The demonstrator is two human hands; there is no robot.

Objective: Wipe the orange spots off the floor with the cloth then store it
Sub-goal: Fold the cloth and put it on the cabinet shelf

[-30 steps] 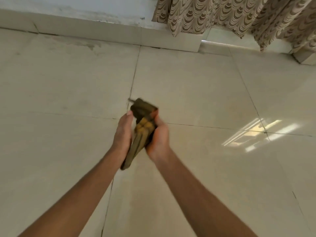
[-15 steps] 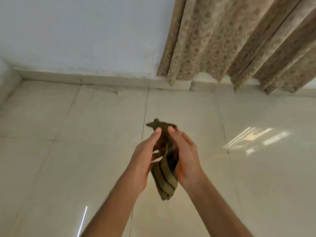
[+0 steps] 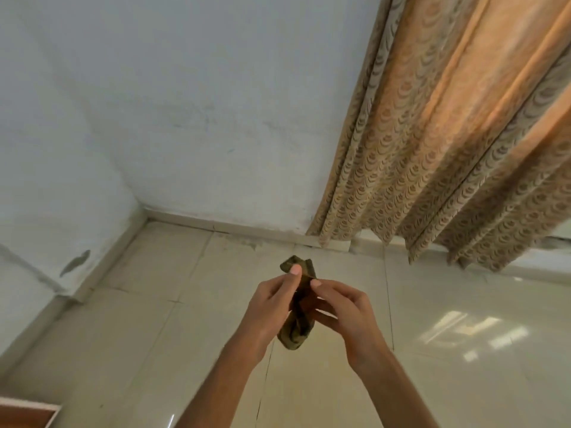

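Both hands were raised in front of the person, above the tiled floor (image 3: 129, 341), with a crumpled olive-brown cloth (image 3: 297, 332) caught between them. The left hand (image 3: 268, 310) was curled around the cloth from the nine o'clock side, its thumb pressed up against the top fold. The right hand (image 3: 346, 307) closed on it from the three o'clock side, thumb tip on the fabric just below the left thumb and the other fingers tucked underneath. Neither hand was spread open — each was partly curled with the cloth in its hold.

The cloth was bunched lengthwise, one end poking up past the thumbs toward twelve o'clock and the other hanging below the palms toward six o'clock. Dark stripes showed faintly on the lower bunch. It was held clear of the floor, touching nothing but the hands.

The floor was pale cream tile with thin dark joints. A bright patch of light (image 3: 472, 333) lay on the tiles at four o'clock from the hands. No orange spots could be made out on the tiles in view. A pale, scuffed wall (image 3: 191, 112) met the floor along a low skirting at twelve o'clock, and a second wall ran down the ten o'clock side to form a corner. A patterned beige curtain (image 3: 438, 156) hung at two o'clock, its hem just above the floor. At eight o'clock, in the bottom corner of the view, sat the edge of a brown wooden thing with a white border (image 3: 27, 417) — too little showed to say what it was.
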